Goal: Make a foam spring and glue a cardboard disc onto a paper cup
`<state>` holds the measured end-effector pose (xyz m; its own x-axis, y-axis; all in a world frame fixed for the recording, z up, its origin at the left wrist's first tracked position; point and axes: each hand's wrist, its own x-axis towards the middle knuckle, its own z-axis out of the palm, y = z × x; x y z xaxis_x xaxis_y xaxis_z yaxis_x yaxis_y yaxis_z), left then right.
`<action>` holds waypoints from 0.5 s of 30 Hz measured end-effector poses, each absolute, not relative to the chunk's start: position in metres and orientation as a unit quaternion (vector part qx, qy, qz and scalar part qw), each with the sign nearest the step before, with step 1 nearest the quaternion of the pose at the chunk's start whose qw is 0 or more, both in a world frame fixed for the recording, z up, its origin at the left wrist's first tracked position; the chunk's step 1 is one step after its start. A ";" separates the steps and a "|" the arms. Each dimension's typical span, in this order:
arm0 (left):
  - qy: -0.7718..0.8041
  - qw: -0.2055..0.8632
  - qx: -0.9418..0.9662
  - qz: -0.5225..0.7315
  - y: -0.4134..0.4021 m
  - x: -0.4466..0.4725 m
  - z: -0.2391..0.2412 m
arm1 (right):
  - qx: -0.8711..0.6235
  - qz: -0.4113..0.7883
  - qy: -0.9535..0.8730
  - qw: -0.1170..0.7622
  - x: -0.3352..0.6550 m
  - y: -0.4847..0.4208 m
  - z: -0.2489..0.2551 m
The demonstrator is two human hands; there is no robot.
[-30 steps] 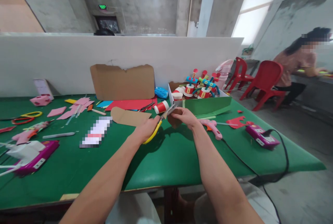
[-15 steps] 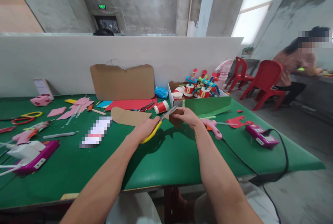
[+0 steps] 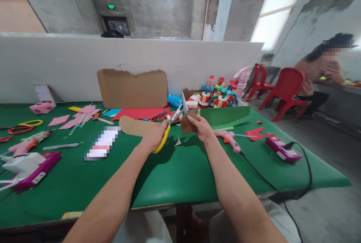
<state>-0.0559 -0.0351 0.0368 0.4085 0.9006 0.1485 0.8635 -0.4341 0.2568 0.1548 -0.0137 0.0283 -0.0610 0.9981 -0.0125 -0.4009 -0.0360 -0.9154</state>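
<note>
Nothing legible anywhere. Green lit sign (image 3: pixel 111 6) just above the dark doorway (image 3: pixel 116 25), characters too small to make out.

- Bright, even daylight comes from a tall window (image 3: pixel 278 13) far beyond the right hand (image 3: pixel 200 128), blown out to white.
- Soft shadows lie on the green table (image 3: pixel 180 175) just below both hands.
- The scissors (image 3: pixel 169 127) in the left hand (image 3: pixel 153 137) and the cardboard piece (image 3: pixel 186 122) in the right are fairly sharp.
- A pixelated patch (image 3: pixel 103 143) sits left of the left hand.
- The wide lens stretches the forearms and bends lines near the edges.
</note>
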 end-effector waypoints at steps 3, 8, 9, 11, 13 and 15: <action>0.523 0.047 0.844 0.111 -0.040 -0.049 0.040 | -0.376 0.610 -0.393 0.576 0.149 -0.013 0.027; 0.541 0.015 0.838 0.071 -0.044 -0.041 0.046 | -0.371 0.597 -0.420 0.575 0.148 -0.014 0.026; 0.543 0.014 0.837 0.066 -0.045 -0.040 0.047 | -0.370 0.597 -0.423 0.572 0.148 -0.014 0.026; 0.546 0.009 0.836 0.056 -0.046 -0.039 0.049 | -0.368 0.600 -0.427 0.568 0.148 -0.014 0.026; 0.547 0.003 0.836 0.049 -0.047 -0.038 0.051 | -0.367 0.603 -0.426 0.566 0.148 -0.014 0.025; 0.548 -0.002 0.835 0.044 -0.048 -0.038 0.052 | -0.369 0.600 -0.424 0.569 0.148 -0.014 0.025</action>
